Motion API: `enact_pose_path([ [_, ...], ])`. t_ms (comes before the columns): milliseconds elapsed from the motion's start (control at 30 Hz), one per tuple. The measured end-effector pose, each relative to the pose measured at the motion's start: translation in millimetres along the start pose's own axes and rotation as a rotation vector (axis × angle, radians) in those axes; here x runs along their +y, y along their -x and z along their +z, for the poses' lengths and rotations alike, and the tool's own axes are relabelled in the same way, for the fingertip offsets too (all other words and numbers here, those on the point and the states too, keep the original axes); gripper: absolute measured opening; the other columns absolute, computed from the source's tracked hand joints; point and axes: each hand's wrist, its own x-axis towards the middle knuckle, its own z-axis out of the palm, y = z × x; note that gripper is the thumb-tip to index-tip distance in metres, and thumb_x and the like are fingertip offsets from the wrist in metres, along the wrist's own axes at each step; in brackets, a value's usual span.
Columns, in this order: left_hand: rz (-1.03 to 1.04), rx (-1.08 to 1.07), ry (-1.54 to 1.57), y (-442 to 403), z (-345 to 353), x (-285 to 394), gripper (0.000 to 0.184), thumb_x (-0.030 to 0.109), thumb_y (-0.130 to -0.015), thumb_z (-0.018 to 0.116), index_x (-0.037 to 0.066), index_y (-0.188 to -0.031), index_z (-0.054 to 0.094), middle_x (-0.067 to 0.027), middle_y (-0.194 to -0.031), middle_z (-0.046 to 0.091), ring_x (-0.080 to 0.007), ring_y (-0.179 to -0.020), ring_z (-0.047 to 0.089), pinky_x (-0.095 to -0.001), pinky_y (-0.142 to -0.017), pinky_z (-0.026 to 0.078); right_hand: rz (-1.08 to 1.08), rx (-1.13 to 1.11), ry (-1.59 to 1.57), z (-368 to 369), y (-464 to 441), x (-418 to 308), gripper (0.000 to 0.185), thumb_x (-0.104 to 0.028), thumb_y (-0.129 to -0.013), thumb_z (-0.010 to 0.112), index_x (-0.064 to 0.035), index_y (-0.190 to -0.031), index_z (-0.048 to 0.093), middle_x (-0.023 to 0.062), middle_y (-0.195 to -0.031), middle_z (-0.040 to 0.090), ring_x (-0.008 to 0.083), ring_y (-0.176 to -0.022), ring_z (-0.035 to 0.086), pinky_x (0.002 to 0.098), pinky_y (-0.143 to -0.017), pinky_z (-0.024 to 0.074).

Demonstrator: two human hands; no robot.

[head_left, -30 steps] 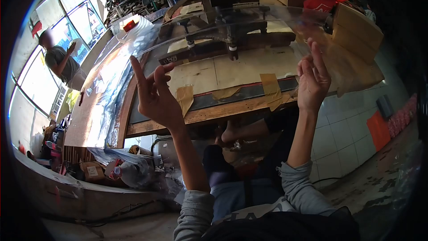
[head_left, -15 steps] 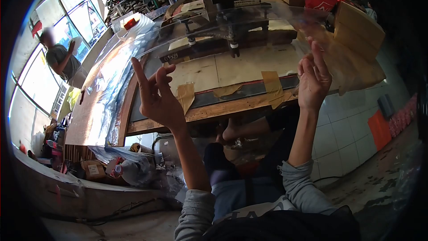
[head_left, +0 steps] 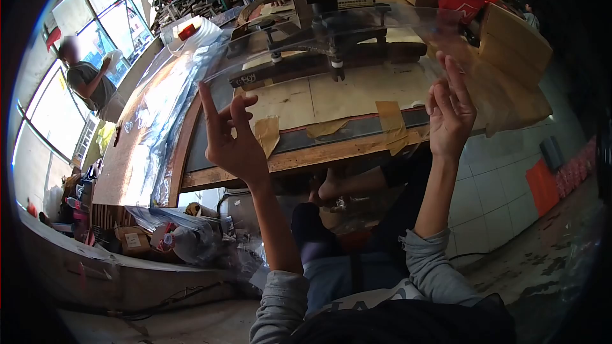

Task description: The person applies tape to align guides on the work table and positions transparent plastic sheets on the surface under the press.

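Observation:
A thin clear plastic sheet [head_left: 408,22] spans the space between my hands, above the workbench. My left hand [head_left: 236,146] is raised at its left edge, index finger stretched up to the film and thumb apart from it. My right hand [head_left: 451,124] is up on the other side, with index finger raised and the other fingers partly curled. Both hands seem to hold the sheet, though the exact grip is hard to see through it. Below lies a pale board [head_left: 293,99], with strips of brown tape [head_left: 391,126] along its near edge.
A dark machine frame [head_left: 331,44] stands over the bench. Shiny plastic film [head_left: 150,134] covers a wooden panel at left. Cardboard [head_left: 515,44] stands at right. A person [head_left: 92,83] is by the windows and another in red [head_left: 460,9] is at the back.
My left hand has shifted slightly to the right, and the sheet's edge has moved with it. My right hand has barely moved. The person in red at the back has risen a little.

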Motion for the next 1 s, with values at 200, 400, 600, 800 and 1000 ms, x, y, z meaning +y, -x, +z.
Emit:
enact_pose_path([
  [200,-0.234,-0.483,-0.431,8,-7,-31,0.076,0.024,-0.089,0.068,-0.007,-0.146,0.027,-0.0125,-0.091,0.071,-0.0255,-0.077,0.067,-0.0328,-0.072,0.049,0.437,-0.043,0.802,-28,2,10,0.038,-0.016,-0.087,0.069,-0.0051,-0.123,0.063,0.0155,-0.112,0.064,0.0107,-0.082,0.063,0.0265,-0.065,0.052],
  [400,-0.041,-0.735,-0.686,47,-25,-43,0.079,0.031,-0.085,0.071,0.0,-0.146,0.032,-0.0224,-0.134,0.052,-0.0363,-0.123,0.051,-0.0454,-0.103,0.037,0.248,-0.191,1.17,-49,31,31,0.035,-0.018,-0.088,0.068,-0.0022,-0.119,0.064,0.0191,-0.124,0.058,0.0318,-0.107,0.06,0.0391,-0.091,0.0498],
  [600,0.192,-1.073,-0.485,71,-54,-21,0.073,0.029,-0.076,0.076,0.017,-0.142,0.045,-0.0093,-0.139,0.051,-0.0283,-0.129,0.046,-0.0516,-0.112,0.025,0.106,-0.572,1.321,-37,63,2,0.042,-0.029,-0.085,0.07,-0.0021,-0.117,0.065,0.0167,-0.131,0.056,0.0328,-0.127,0.047,0.0429,-0.103,0.0412],
  [800,0.433,-0.784,-0.663,108,-127,-38,0.037,0.009,-0.076,0.071,0.02,-0.111,0.07,0.0027,-0.106,0.066,-0.0141,-0.096,0.063,-0.0469,-0.105,0.033,0.243,-0.676,0.998,-57,57,-52,0.039,-0.025,-0.08,0.074,-0.0089,-0.115,0.068,0.0116,-0.127,0.06,0.0302,-0.118,0.057,0.0393,-0.1,0.0454],
  [1000,0.115,-0.592,-0.95,115,-216,-36,0.016,0.005,-0.08,0.067,0.01,-0.095,0.069,-0.0038,-0.091,0.065,-0.022,-0.088,0.062,-0.0405,-0.088,0.045,0.328,-0.412,1.455,-112,37,-54,0.062,-0.012,-0.078,0.075,-0.0156,-0.135,0.051,0.0123,-0.144,0.042,0.0312,-0.128,0.046,0.0459,-0.105,0.04],
])
